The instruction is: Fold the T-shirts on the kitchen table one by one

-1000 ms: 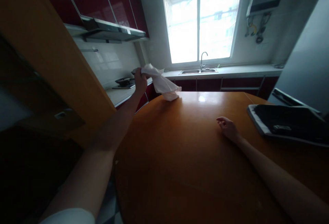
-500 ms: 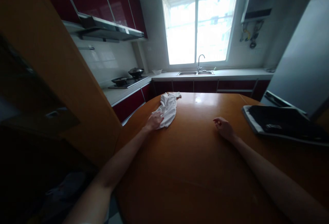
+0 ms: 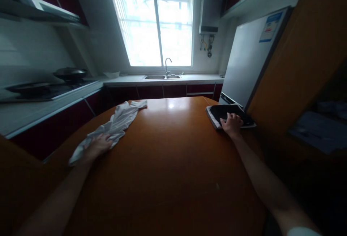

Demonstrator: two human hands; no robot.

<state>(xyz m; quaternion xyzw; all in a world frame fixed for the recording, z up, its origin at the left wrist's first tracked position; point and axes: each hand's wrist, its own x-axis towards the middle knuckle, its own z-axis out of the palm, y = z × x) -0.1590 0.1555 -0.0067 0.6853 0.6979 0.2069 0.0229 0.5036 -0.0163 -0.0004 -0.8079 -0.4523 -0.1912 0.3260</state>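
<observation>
The right hand [image 3: 231, 124], resting mid-table half a second ago, has reached the dark folded garment [image 3: 230, 112] at the right edge of the wooden table [image 3: 173, 163], fingers curled on its near edge, though a firm grip cannot be told. On the left, the left hand [image 3: 98, 145] lies flat and open on the white cloth [image 3: 116, 124], spread out but seemingly not yet folded. The blue label [image 3: 268, 26] on the fridge [image 3: 249, 62] is too small to read.
</observation>
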